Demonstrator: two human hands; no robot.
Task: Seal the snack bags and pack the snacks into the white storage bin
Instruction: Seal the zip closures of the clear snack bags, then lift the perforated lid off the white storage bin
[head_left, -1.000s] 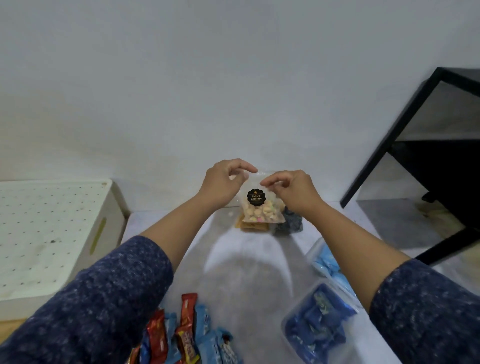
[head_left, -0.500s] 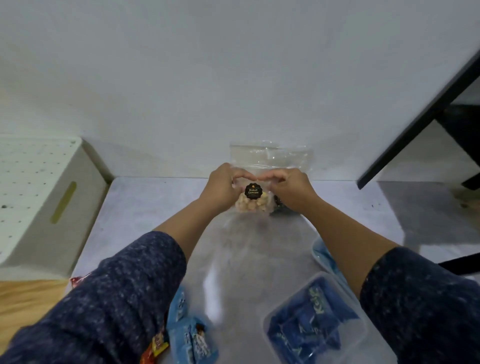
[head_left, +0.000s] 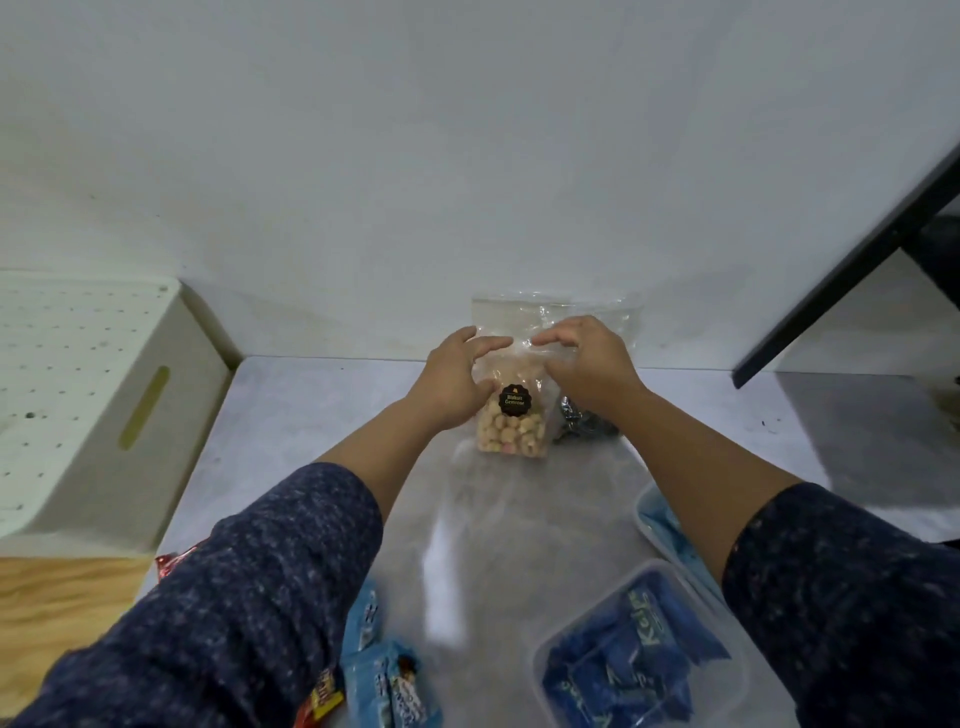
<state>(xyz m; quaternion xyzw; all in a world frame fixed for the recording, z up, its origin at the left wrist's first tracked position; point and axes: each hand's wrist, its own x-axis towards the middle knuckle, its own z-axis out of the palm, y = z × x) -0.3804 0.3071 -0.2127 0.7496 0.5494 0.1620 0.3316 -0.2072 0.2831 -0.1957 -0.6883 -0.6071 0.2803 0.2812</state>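
1. Where the view starts on the far left, I see the white storage bin (head_left: 104, 415), perforated on top with a slot handle in its side, standing against the wall beside the grey table (head_left: 291, 415).
2. Near the bottom edge, red and blue candy wrappers (head_left: 384, 675) lie loose on the table.
3. My left hand (head_left: 452, 379) holds the left side of the clear biscuit bag (head_left: 511, 423), thumb against its front, fingers curved toward its top.
4. The bag stands upright at the table's far edge, black round label facing me.
5. My right hand (head_left: 587, 364) curls over the bag's crinkled top.
6. A dark snack bag (head_left: 584, 423) sits just right.
7. A clear tub of blue packets (head_left: 634, 670) sits nearest me.
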